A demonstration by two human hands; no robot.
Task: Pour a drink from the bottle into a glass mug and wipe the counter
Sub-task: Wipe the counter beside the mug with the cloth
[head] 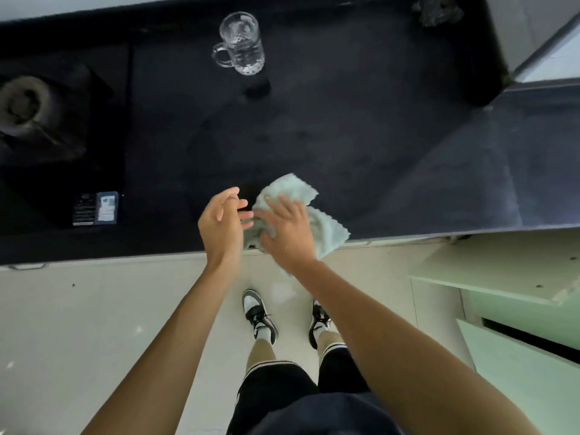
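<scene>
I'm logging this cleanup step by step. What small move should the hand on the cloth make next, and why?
Probably slide the cloth away from the counter edge toward the glass mug: the right hand presses flat on it, it lies bunched at the front edge, and the left hand holds nothing.

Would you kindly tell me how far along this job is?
Done: unclear. The clear glass mug stands upright on the dark counter, but I cannot tell whether it holds a drink, and no bottle is in view. In hand: the right hand presses the pale green cloth at the counter's near edge; the left hand hovers open beside it. Left: probably wiping the rest.
</scene>
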